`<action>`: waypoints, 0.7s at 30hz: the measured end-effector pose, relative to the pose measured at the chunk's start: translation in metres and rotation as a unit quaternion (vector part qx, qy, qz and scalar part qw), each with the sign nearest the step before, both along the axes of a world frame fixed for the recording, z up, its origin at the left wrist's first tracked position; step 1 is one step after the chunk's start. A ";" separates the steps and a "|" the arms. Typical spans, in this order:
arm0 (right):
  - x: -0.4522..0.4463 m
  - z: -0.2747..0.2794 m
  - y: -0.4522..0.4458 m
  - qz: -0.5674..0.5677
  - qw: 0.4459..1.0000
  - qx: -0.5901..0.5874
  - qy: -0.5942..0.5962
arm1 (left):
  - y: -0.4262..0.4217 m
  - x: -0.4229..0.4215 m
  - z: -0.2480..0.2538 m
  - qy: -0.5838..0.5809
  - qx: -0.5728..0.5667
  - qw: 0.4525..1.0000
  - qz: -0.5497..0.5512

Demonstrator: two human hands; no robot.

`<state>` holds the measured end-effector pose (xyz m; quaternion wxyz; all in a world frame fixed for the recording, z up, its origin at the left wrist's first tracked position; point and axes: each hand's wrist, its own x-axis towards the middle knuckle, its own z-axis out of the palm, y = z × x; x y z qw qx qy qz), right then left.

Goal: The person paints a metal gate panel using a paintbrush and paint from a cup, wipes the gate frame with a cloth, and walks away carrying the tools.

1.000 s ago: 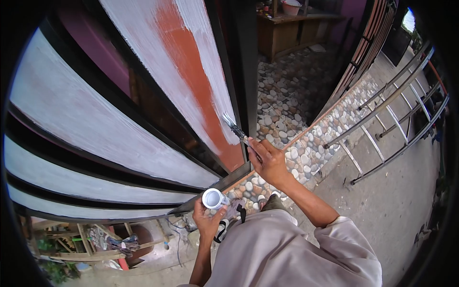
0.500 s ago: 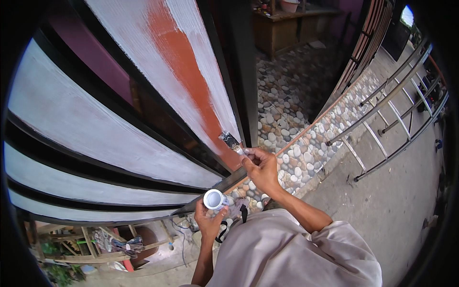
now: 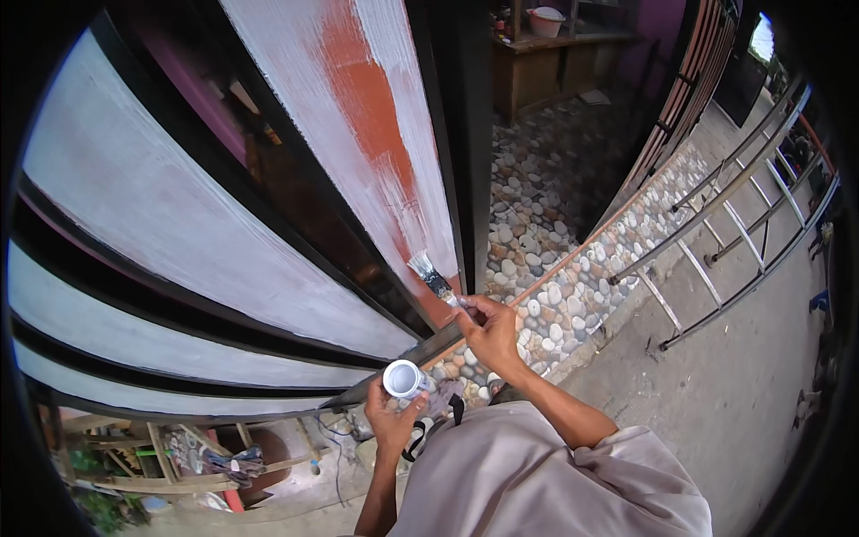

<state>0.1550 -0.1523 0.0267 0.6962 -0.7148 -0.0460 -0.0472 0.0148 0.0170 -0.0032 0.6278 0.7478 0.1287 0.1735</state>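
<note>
My right hand [image 3: 490,333] pinches the handle of a paintbrush [image 3: 435,279], whose white-loaded bristles touch the lower part of an orange-brown panel [image 3: 374,116]. White paint covers most of that panel, with a bare orange strip down its middle and brush streaks across the strip's lower part. Below and to the left, my left hand [image 3: 392,419] grips a small white paint can [image 3: 403,379], held with its mouth up and pale paint inside. Further left, more panels [image 3: 179,215] coated in white stand between black frame bars [image 3: 304,188].
A metal ladder [image 3: 716,224] lies at the right on grey concrete [image 3: 680,412]. Pebbled floor [image 3: 546,259] runs along the doorway. Inside stands a wooden cabinet [image 3: 546,72] with a pink basin [image 3: 546,21]. Wooden scraps [image 3: 161,456] lie at lower left.
White streaks now cover part of the orange strip's lower section. My right hand and brush sit slightly lower. The view has shifted, with the panels appearing further right.
</note>
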 end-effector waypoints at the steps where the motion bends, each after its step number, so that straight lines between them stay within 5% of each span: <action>1: -0.007 -0.023 -0.004 0.009 0.998 -0.045 0.038 | 0.003 -0.001 0.000 0.010 0.004 1.000 0.001; 5: -0.008 -0.028 -0.019 0.016 0.991 -0.015 0.129 | 0.008 -0.003 -0.004 -0.002 0.006 1.000 -0.004; 8: 0.011 0.044 -0.018 0.053 0.985 0.092 0.134 | 0.018 -0.009 -0.013 0.002 0.015 1.000 -0.018; 12: 0.014 0.148 -0.017 0.047 0.991 0.101 0.077 | 0.026 -0.014 -0.016 0.005 0.035 0.999 -0.025; 18: 0.007 0.249 -0.012 0.002 0.971 0.133 -0.200 | 0.034 -0.022 -0.006 0.001 0.038 0.998 -0.057; 21: 0.028 0.233 -0.010 -0.056 0.968 -0.056 -0.237 | 0.041 -0.024 -0.004 0.007 0.034 0.998 -0.053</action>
